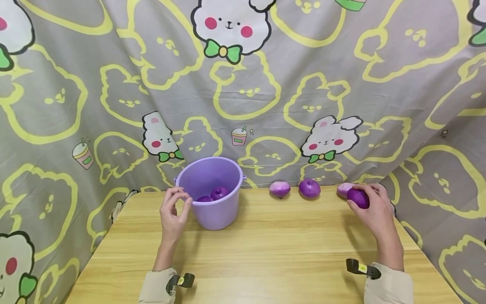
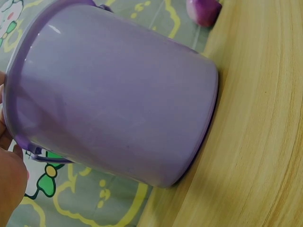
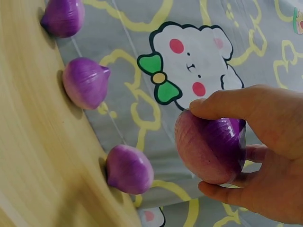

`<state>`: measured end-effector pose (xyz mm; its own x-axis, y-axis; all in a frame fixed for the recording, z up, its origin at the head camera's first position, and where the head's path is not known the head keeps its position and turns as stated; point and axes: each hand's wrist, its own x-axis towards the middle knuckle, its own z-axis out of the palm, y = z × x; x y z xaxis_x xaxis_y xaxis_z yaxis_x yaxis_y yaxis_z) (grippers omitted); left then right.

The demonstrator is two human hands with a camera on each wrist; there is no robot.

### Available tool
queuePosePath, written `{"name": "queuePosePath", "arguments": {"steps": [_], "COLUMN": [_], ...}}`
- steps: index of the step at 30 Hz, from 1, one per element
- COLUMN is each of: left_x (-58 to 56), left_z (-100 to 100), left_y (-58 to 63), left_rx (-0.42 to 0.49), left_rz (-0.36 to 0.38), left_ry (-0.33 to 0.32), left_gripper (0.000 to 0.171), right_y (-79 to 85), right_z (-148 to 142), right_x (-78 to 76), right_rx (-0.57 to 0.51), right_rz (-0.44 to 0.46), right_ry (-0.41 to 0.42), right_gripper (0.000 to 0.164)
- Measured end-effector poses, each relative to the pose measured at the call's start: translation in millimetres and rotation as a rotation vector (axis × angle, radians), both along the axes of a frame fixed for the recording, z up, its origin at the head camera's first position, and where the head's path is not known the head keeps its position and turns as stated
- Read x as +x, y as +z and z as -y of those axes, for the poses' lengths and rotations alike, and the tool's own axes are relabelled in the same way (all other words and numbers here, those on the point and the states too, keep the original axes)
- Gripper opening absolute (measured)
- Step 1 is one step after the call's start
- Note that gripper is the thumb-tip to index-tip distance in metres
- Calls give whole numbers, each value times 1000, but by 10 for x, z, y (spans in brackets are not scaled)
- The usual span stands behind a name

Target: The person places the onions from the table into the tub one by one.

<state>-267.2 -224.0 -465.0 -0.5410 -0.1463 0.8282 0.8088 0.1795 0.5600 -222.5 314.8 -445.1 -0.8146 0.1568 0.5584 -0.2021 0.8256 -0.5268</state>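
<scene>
A lilac bucket [image 1: 217,216] stands at the back left of the table with purple onions [image 1: 219,193] inside. My left hand [image 1: 174,213] is at the bucket's near left rim, thumb and fingers around the edge; the left wrist view shows the bucket's side [image 2: 118,94] large. My right hand [image 1: 376,207] grips a purple onion [image 3: 210,146] between thumb and fingers, raised above the table at the right. Behind it sits another onion [image 1: 344,190], partly covered by the held one. Two more onions, one paler [image 1: 279,189] and one darker [image 1: 309,188], sit along the back edge.
The wooden table [image 1: 273,253] ends at a grey curtain [image 1: 243,105] with yellow outlines and white cartoon animals, which hangs behind it and at both sides. A black strap device sits on each wrist, over pale sleeves [image 1: 389,285].
</scene>
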Motion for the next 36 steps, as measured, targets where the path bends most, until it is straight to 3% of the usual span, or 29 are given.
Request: {"name": "queuePosePath", "arguments": {"steps": [9,28,36], "left_x": [23,20,9], "left_z": [-13,-14,-9], "left_y": [27,22,20], "left_rx": [0,8,5], "left_rz": [-11,-39,-42], "left_ry": [-5,-17,-14], "left_gripper": [10,11,13], "right_y": [108,280,328], "right_z": [71,214,296], "right_x": [36,98,87], "right_rx": [3,-3,-9], "right_rz": [26,-25,-86], "right_ry": [-17,2,20], "right_gripper": [44,44,45]}}
